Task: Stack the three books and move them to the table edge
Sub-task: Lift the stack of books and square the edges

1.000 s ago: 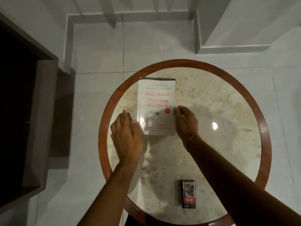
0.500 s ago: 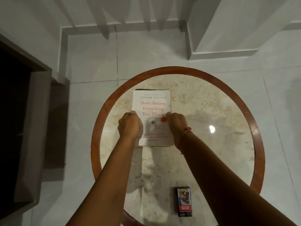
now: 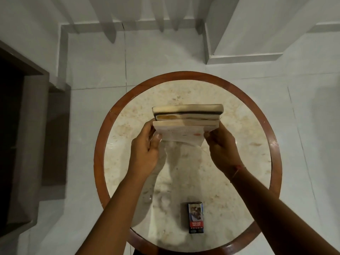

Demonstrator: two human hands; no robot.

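Observation:
A stack of three books (image 3: pixel 186 118) is held up over the middle of the round table (image 3: pixel 276 144), tipped so the page edges face me. The white-covered book is nearest me, its cover foreshortened. My left hand (image 3: pixel 147 151) grips the stack's left side, thumb on the white cover. My right hand (image 3: pixel 221 148) grips the right side, with a red thread on the wrist. The stack's far end is close to the marble top; whether it touches I cannot tell.
The table has a pale marble top and a brown wooden rim. A small dark cigarette pack (image 3: pixel 196 217) lies near the table's near edge. White tiled floor surrounds the table, with a dark cabinet (image 3: pixel 27 126) at left and a white wall base (image 3: pixel 244 57) behind.
Both hands closed on the stack's sides and raised its near end, tilting the books up so the cover, flat before, now faces me edge-on.

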